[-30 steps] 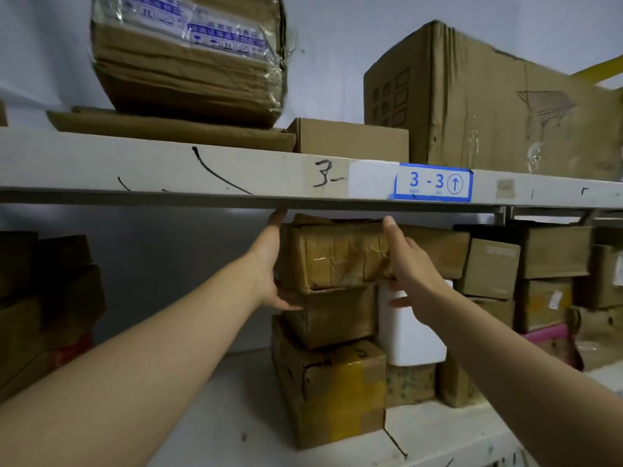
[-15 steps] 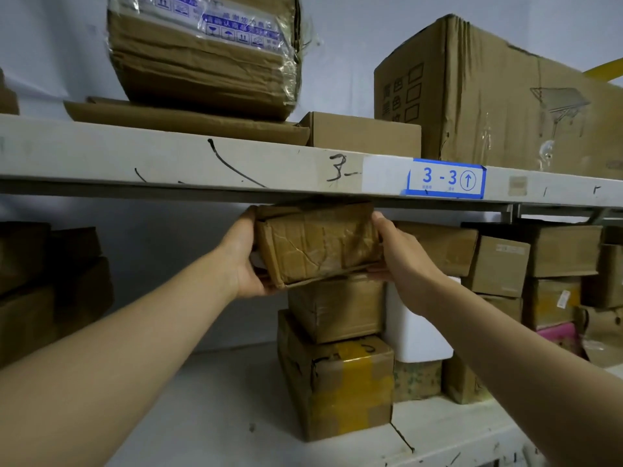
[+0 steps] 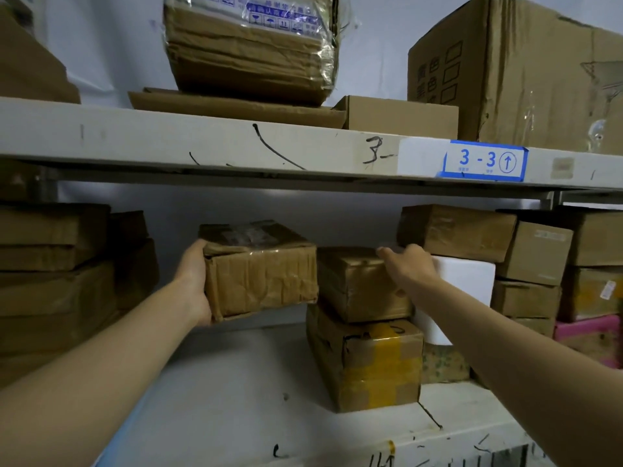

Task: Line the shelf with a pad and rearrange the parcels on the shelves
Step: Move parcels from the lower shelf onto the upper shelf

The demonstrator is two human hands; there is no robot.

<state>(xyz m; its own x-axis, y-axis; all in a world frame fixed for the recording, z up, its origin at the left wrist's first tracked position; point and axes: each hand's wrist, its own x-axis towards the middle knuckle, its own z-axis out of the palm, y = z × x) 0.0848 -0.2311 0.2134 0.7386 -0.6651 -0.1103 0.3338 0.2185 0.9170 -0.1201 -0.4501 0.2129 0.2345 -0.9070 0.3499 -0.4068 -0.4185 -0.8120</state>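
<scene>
left hand (image 3: 195, 284) fingers gripping taped parcel (image 3: 263, 274), right hand (image 3: 409, 267) fingers straight, touching stacked box (image 3: 360, 288)

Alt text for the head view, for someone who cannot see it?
A person's left hand grips a crumpled taped cardboard parcel above the lower shelf, while the right hand reaches onto a brown box stacked on a yellow-taped box. The upper shelf edge carries a blue 3-3 label; more boxes sit on both levels.
</scene>
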